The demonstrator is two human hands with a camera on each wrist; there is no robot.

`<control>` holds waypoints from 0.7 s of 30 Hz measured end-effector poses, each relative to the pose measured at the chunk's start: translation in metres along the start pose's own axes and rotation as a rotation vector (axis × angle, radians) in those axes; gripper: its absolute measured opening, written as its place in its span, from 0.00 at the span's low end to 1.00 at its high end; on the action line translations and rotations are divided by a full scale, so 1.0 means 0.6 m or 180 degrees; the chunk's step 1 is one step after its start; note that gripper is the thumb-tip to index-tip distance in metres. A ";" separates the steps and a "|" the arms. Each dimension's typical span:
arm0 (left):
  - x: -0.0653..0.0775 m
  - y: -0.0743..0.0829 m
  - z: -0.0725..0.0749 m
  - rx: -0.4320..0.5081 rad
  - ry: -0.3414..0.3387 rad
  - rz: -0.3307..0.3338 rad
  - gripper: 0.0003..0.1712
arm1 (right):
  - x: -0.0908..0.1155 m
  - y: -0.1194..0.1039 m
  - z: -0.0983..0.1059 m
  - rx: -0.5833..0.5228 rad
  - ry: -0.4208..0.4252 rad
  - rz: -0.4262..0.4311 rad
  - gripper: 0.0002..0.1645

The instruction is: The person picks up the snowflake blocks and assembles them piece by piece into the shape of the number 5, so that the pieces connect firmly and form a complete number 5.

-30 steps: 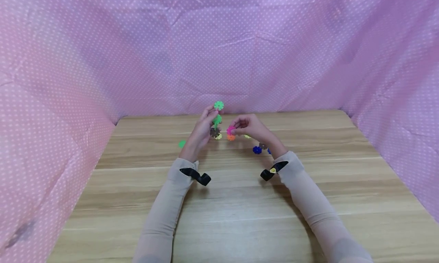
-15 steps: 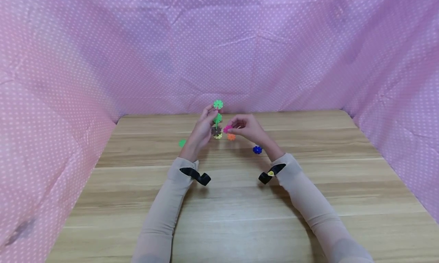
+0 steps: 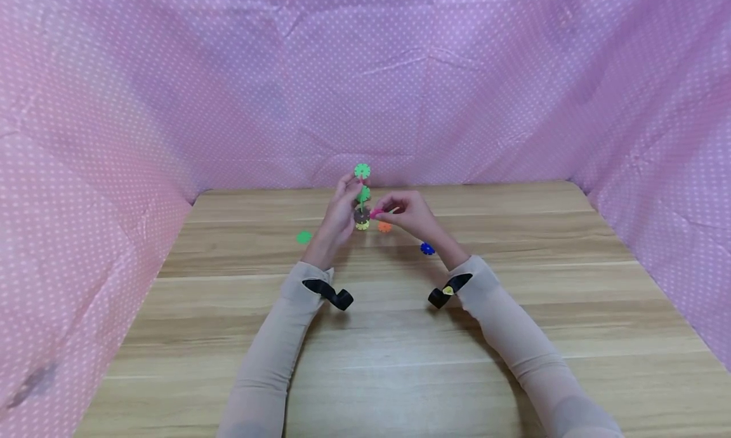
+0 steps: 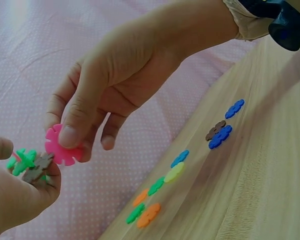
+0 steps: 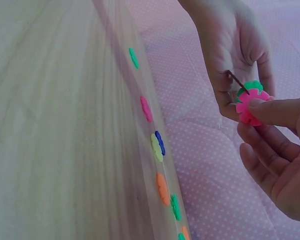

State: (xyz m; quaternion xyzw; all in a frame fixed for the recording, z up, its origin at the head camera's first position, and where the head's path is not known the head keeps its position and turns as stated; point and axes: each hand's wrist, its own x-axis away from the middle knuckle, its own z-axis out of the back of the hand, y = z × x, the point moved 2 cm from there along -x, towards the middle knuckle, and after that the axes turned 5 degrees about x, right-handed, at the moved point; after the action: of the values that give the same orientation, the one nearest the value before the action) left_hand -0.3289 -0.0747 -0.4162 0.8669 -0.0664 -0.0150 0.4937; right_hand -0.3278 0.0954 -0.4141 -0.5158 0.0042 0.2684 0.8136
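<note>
My left hand [image 3: 339, 217] holds a chain of joined plastic snowflake discs above the table. A green disc [image 3: 362, 171] tops the chain, another green disc [image 3: 363, 193] sits by the thumb, and a brown disc [image 3: 362, 215] is at the lower end. Between thumb and fingers, my right hand [image 3: 410, 210] pinches a pink snowflake disc [image 4: 60, 146]. In the left wrist view, the pink disc's notched edge is right at the brown disc [image 4: 38, 168]. From the right wrist view, the brown disc [image 5: 238, 82] appears edge-on, meeting the pink disc [image 5: 246, 109].
Loose discs lie on the wooden table [image 3: 377, 349]: a green one [image 3: 304, 237] at left, a yellow one [image 3: 362, 226] and an orange one [image 3: 385, 227] below the hands, a blue one [image 3: 427, 249] at right. Pink dotted cloth [image 3: 365, 76] surrounds the table's back and sides.
My right hand has moved slightly left, bringing the pink disc up to the brown one and turning it nearly edge-on in the head view. The chain in my left hand has risen slightly.
</note>
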 end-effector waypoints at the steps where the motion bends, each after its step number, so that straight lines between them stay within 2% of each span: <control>1: 0.000 0.000 -0.001 0.0017 0.0005 0.0000 0.27 | 0.000 0.000 -0.001 -0.0007 0.0030 -0.0004 0.07; 6: 0.003 0.000 -0.005 0.0092 -0.0013 -0.0008 0.30 | 0.002 -0.005 -0.005 -0.0036 0.0170 0.0022 0.09; 13: 0.006 0.001 -0.009 0.0159 0.0047 -0.0127 0.27 | 0.008 -0.022 -0.010 0.0025 0.0320 0.0127 0.07; 21: 0.013 0.002 -0.020 0.0130 -0.0007 -0.0261 0.26 | 0.015 -0.035 -0.015 0.0072 0.0468 0.0466 0.05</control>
State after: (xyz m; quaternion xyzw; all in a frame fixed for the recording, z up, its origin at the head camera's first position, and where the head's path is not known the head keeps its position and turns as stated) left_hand -0.3202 -0.0659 -0.4086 0.8789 -0.0317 -0.0348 0.4748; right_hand -0.3084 0.0854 -0.4035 -0.5232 0.1046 0.2884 0.7951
